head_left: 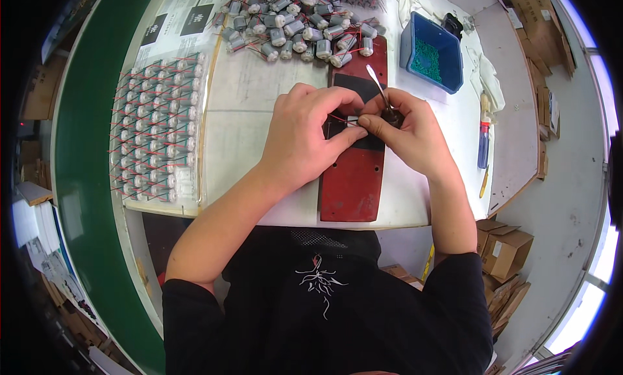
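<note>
Head view: writing first. Dark printed panels [196, 19] w/ pale marks were seen on the sheet at the table's upper L. Print was also noted on a carton [540, 15] at upper R, too small to be made out, & a white label was borne by the open carton [509, 253] at lower R. A white line drawing [318, 281] was carried on the black shirt.

Edges & room: the table's front edge [279, 218] was slightly overhung by the red board [350, 190]. The R side was bounded by a low pale wall [513, 109]. A strip of white tabletop [237, 125] was left btwn the rows of wired motors [156, 128] & the board. The far side was taken up by a heap of grey motors [311, 31]; a blue bin [454, 76] w/ green bits was set R of it.

Hands: a screwdriver [375, 80] was held in the R hand [415, 132], blade up & away; a small motor [353, 121] was touched by its thumb, over the board's dark pad [371, 143]. The L hand [298, 132] was narrowed round motor & leads; whether these were gripped couldn't be told.
</note>
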Tool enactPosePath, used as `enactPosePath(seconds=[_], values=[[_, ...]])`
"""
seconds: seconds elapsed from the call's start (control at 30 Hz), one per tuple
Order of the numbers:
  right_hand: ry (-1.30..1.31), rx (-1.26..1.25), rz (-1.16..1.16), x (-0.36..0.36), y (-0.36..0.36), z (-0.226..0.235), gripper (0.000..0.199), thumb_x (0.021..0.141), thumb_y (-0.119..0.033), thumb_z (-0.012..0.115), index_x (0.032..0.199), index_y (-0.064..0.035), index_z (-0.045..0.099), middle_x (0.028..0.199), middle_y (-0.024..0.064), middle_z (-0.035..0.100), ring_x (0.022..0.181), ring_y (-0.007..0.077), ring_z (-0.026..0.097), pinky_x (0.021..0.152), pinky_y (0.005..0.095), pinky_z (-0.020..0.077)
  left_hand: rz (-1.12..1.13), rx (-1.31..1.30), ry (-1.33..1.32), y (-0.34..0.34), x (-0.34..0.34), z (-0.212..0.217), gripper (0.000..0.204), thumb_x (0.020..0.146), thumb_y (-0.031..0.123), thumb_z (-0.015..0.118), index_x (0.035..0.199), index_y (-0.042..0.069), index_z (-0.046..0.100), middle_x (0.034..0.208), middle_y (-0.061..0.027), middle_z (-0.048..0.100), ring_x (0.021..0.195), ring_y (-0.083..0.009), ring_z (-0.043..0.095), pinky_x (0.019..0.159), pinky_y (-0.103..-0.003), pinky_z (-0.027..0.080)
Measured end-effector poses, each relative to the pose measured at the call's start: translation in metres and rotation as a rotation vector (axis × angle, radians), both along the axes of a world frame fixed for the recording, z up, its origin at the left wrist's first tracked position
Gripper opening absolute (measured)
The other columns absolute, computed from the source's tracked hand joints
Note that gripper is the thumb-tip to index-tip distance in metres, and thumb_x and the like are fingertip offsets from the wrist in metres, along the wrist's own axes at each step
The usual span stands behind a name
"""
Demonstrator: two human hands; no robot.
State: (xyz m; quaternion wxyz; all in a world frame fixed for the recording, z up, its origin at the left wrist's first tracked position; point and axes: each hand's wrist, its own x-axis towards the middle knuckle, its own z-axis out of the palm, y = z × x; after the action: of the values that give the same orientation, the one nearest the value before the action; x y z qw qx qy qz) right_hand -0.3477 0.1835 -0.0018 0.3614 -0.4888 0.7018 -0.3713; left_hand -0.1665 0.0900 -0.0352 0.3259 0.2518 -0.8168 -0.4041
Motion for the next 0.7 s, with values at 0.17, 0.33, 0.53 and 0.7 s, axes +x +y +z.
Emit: enactPosePath(seconds=[0.17,0.33,0.53,0.7], values=[[0.096,0.011,-0.043,-0.003,0.002,-0.001,0.019,0.094,-0.015,0.079,0.094,0.0025,0.07,0.078,0.0052,0.069,0.065,0.0097,0.057,0.06,0.0278,0.0478,-0.059,-0.049,-0.041,-0.005,0.001,-0.002,0.023,0.079,0.014,0.087,0.099,0.009,0.079,0.095,-0.0027,0.075,0.097,-0.0239,0.063,0.087,-0.038,0.049],[0.175,-0.091,-0.016,-0.016,0.01,-0.002,0.026,0.098,-0.022,0.075,0.089,0.0012,0.067,0.073,0.0085,0.065,0.061,0.0171,0.057,0.058,0.0329,0.0465,-0.097,0.037,-0.074,-0.008,0.002,0.0,0.022,0.079,0.013,0.087,0.1,0.008,0.082,0.096,-0.004,0.076,0.095,-0.0231,0.063,0.085,-0.037,0.05],[0.508,-0.265,0.126,-0.022,0.013,0.002,0.03,0.101,-0.026,0.07,0.086,-0.0007,0.068,0.07,0.0137,0.06,0.06,0.0325,0.059,0.057,0.0424,0.0455,-0.122,0.151,-0.041,-0.011,0.002,0.0,0.023,0.079,0.014,0.088,0.1,0.007,0.082,0.095,-0.0053,0.076,0.094,-0.0218,0.064,0.085,-0.035,0.052],[0.753,-0.127,0.229,-0.017,0.014,0.008,0.036,0.103,-0.034,0.066,0.082,-0.0041,0.068,0.068,0.0146,0.062,0.063,0.0393,0.062,0.057,0.0474,0.0471,-0.121,0.167,-0.049,-0.011,0.002,0.0,0.023,0.08,0.015,0.089,0.101,0.006,0.083,0.094,-0.0055,0.076,0.095,-0.021,0.065,0.087,-0.035,0.052]])
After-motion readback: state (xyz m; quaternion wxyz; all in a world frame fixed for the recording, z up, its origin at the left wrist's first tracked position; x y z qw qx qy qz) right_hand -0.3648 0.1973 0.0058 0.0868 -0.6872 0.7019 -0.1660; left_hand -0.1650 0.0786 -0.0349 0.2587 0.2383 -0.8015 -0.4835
